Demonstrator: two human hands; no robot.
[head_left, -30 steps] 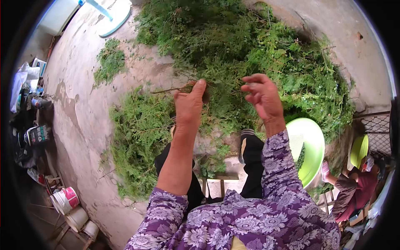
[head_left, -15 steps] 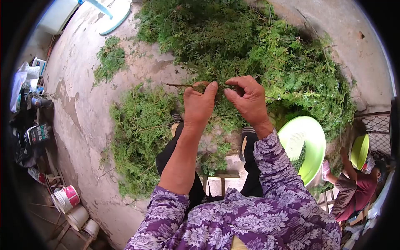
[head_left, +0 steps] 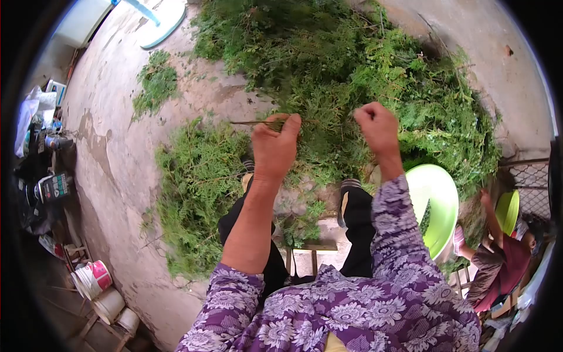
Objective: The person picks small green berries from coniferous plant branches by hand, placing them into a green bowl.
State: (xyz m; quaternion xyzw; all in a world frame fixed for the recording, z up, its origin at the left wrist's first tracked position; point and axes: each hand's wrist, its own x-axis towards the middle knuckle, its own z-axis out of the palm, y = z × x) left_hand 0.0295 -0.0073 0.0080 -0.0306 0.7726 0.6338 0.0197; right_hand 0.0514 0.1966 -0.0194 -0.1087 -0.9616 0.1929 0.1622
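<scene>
My left hand (head_left: 274,148) pinches a thin brown twig (head_left: 253,122) with green sprigs, held level in front of me. My right hand (head_left: 376,128) is closed in a fist a short way to the right, apparently on bits pulled off the twig; what is inside it is hidden. Both hands hover above a large heap of green cypress-like branches (head_left: 363,76) on the concrete ground. A smaller pile of green sprigs (head_left: 196,188) lies to the left by my knees.
A bright green plastic basin (head_left: 437,205) stands at my right. Another person in a dark red top (head_left: 501,264) sits at the far right beside a second green basin (head_left: 507,211). Paint buckets (head_left: 94,280) and clutter line the left. A pale lid (head_left: 161,23) lies top left.
My hands were together on the twig half a second ago. Now the right hand has pulled away to the right and closed into a fist; the left keeps the twig.
</scene>
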